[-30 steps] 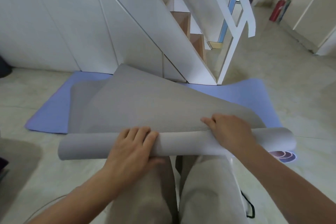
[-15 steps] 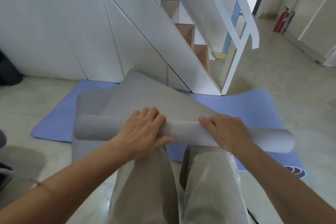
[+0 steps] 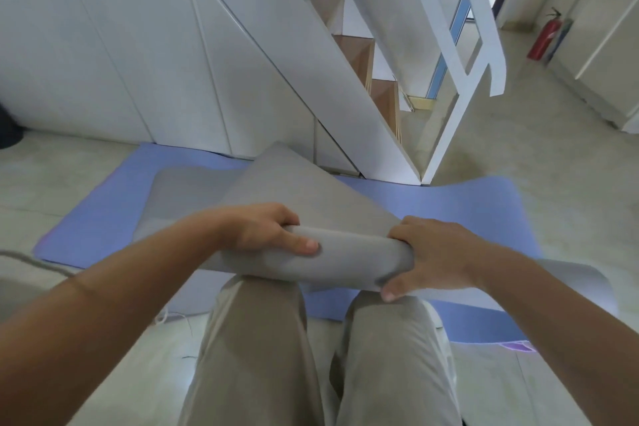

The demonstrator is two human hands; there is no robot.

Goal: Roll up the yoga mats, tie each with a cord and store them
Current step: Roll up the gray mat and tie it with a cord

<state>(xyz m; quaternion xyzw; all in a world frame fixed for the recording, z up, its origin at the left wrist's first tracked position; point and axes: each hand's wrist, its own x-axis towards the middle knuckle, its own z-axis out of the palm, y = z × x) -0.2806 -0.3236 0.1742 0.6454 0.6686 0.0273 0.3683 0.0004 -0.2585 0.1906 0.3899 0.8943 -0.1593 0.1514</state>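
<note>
Pale tiled floor, with a white panelled staircase closing off 12 o'clock.

Grip: my left hand and right hand both clasp the grey foam yoga mat roll, fingers curled over its top and thumbs on the near side. The roll is held just above my knees in beige trousers.

Axis: the roll's long axis runs roughly 9 to 3, with the 3 o'clock end a little nearer to me. That end sticks out well past my right forearm. The 9 o'clock end is hidden under my left forearm.

Key relation: the unrolled grey sheet leaves the roll toward 11–12 o'clock. Its far corner is humped up close to the stair foot. Rolling must therefore advance toward 12. Both hands are equally close to the roll, and the left sits nearer the sheet's middle.

Below: a flat lavender yoga mat lies crosswise, 9 to 3, not yet rolled.

Room: tight at 12, where the stair base stands. Open floor lies from 2 to 3, out toward a red fire extinguisher.

Judgement: the roll may telescope, given the skewed sheet.
</note>
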